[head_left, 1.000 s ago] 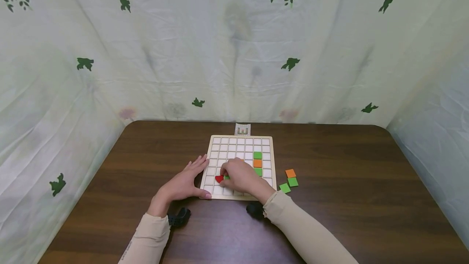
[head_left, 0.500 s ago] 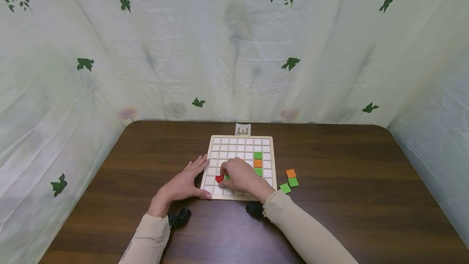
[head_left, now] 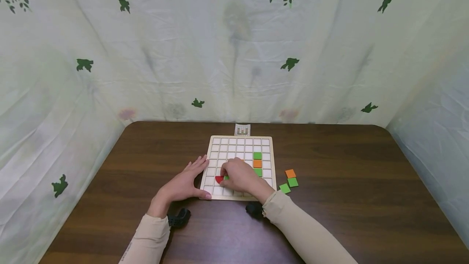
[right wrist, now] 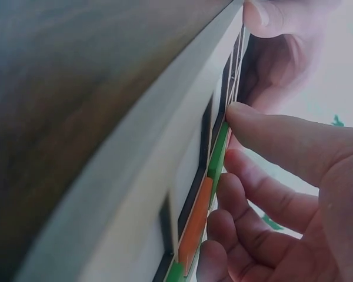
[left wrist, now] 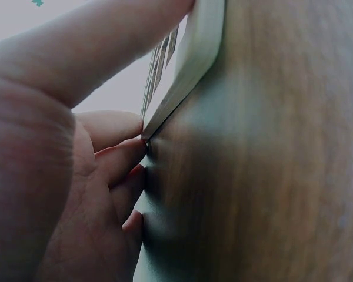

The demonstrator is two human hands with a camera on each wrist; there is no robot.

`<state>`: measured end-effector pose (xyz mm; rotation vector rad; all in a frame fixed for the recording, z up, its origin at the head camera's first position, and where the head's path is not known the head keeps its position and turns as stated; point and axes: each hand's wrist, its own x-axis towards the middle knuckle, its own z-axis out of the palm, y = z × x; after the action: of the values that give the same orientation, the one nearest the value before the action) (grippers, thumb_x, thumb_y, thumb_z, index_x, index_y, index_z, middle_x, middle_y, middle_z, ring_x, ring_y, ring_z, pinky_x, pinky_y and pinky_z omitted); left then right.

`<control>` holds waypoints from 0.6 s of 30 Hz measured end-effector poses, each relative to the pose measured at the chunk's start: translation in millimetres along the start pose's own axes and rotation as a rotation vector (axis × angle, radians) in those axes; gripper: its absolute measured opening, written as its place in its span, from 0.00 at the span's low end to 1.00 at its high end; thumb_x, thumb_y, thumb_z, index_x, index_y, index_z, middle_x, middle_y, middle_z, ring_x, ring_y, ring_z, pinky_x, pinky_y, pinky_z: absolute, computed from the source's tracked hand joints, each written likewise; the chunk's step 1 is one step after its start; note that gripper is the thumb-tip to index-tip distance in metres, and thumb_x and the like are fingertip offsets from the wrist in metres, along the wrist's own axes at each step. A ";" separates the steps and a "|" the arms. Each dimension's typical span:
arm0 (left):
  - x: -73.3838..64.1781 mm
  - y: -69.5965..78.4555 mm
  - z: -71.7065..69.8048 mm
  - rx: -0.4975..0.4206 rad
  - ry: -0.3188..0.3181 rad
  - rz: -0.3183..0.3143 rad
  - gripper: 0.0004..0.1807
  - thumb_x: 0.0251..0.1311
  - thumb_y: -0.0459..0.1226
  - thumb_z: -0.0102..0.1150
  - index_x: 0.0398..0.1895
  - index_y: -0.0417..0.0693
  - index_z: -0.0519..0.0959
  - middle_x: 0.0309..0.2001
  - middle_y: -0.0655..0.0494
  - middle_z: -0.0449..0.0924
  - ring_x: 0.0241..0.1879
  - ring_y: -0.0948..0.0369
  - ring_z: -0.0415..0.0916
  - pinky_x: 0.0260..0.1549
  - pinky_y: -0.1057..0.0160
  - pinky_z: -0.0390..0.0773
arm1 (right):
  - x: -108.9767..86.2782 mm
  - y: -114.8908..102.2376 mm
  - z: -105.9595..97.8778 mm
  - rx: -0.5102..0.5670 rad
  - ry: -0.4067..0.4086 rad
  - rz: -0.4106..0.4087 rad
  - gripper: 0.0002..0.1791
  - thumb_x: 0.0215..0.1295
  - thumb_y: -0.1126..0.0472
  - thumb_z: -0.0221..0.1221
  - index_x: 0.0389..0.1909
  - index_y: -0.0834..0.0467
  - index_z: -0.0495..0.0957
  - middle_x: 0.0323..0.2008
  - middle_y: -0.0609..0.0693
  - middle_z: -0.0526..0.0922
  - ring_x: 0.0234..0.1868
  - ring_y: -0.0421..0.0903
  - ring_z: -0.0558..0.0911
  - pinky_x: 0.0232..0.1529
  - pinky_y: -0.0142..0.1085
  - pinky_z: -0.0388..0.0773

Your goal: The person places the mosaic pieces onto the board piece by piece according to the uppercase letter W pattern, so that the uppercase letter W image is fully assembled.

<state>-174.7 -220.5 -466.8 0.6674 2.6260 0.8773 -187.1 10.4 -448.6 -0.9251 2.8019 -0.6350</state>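
A white gridded board with a pale wooden frame lies on the table. My left hand rests at its left side, fingers spread along the edge and thumb at the near left corner. Low on the board, my right hand pinches a red tile between thumb and index finger, partly hiding it. Beside that thumb, in the right wrist view, a green tile and an orange tile sit in the grid. Further right on the board, an orange tile lies between two green ones in one column.
Right of the board lie a loose orange tile and two loose green tiles. A small patterned card lies behind the board's far edge. A pale curtain with leaf prints hangs behind the brown table.
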 end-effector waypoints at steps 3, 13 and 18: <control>-0.1 0.7 -0.2 -0.003 -0.001 0.000 0.64 0.44 0.57 0.78 0.79 0.39 0.53 0.81 0.48 0.43 0.79 0.48 0.38 0.76 0.44 0.40 | -0.5 -0.2 0.2 -0.002 0.006 0.004 0.07 0.58 0.55 0.71 0.33 0.53 0.85 0.29 0.42 0.81 0.34 0.41 0.76 0.34 0.32 0.76; -0.3 1.1 -0.6 -0.006 -0.007 -0.016 0.64 0.44 0.58 0.78 0.79 0.40 0.53 0.81 0.48 0.44 0.79 0.48 0.37 0.76 0.44 0.40 | -7.2 5.0 -6.1 0.051 0.037 -0.009 0.12 0.58 0.52 0.72 0.39 0.55 0.86 0.35 0.44 0.84 0.39 0.42 0.78 0.42 0.33 0.77; -0.1 1.2 -0.7 0.006 -0.006 -0.019 0.64 0.45 0.58 0.77 0.79 0.40 0.53 0.81 0.48 0.43 0.79 0.48 0.38 0.76 0.44 0.41 | -18.2 17.0 -20.3 0.192 0.057 -0.028 0.15 0.61 0.55 0.71 0.44 0.60 0.85 0.40 0.51 0.85 0.44 0.48 0.81 0.48 0.39 0.79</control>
<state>-174.5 -220.1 -465.5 0.6444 2.6259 0.8613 -186.6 40.7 -437.8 -0.9231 2.7201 -0.9294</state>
